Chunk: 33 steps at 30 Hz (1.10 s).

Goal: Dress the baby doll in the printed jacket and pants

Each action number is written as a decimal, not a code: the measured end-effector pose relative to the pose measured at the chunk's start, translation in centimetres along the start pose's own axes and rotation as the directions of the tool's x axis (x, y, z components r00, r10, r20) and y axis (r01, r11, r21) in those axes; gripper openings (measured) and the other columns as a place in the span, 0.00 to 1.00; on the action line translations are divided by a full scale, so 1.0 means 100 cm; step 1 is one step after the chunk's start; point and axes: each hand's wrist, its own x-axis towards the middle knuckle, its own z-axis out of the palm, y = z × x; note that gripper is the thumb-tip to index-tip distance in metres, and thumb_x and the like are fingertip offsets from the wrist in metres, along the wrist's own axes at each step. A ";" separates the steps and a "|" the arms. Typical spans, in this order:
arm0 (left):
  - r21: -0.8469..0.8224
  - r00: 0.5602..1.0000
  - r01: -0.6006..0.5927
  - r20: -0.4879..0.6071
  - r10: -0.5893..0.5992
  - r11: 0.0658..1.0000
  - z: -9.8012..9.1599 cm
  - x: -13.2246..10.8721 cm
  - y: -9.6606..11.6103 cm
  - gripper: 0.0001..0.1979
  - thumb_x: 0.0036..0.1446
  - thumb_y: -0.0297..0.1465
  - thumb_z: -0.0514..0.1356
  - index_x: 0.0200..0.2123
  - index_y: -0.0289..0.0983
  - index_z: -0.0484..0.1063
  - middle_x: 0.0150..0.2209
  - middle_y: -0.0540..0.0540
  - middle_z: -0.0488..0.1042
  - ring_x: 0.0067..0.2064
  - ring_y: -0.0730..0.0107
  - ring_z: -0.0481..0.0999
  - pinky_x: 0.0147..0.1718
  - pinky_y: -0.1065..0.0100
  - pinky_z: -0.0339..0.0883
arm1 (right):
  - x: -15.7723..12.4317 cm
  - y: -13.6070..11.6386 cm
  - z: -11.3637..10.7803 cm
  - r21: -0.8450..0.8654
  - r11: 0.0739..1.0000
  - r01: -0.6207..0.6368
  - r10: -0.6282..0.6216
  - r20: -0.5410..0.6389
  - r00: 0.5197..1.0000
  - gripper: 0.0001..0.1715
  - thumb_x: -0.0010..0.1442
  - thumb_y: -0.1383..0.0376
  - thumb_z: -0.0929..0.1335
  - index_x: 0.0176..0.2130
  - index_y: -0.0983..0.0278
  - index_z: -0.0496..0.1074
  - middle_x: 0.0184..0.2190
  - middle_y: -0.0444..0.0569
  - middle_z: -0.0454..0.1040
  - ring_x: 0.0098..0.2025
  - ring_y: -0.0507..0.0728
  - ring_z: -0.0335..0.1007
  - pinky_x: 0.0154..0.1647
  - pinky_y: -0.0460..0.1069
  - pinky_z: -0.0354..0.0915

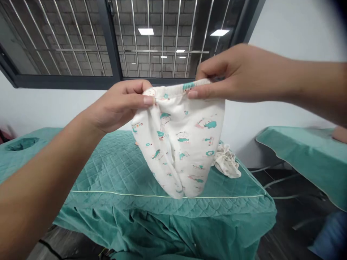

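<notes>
A pair of small white baby pants with a green and pink print hangs upright in front of me, held by its waistband. My left hand pinches the left end of the band between thumb and fingers. On the other side my right hand grips the band near its right end, thumb in front and fingers behind. Both legs of the pants dangle over the green quilted bed cover. A crumpled white printed cloth lies on the cover behind the pants, to the right.
A second green-covered bed stands at the right, with part of another person's skin at its edge. Behind is a white wall below a barred window. A dark cable runs along the floor at lower left.
</notes>
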 end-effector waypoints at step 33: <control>-0.256 0.903 0.352 -0.161 -0.399 0.900 0.148 -0.081 -0.170 0.23 0.55 0.41 0.67 0.52 0.36 0.76 0.51 0.40 0.80 0.55 0.47 0.78 0.56 0.51 0.71 | -0.012 0.051 0.160 0.891 0.352 -0.286 0.167 0.242 0.956 0.18 0.57 0.53 0.75 0.31 0.63 0.68 0.35 0.49 0.76 0.41 0.57 0.74 0.44 0.52 0.73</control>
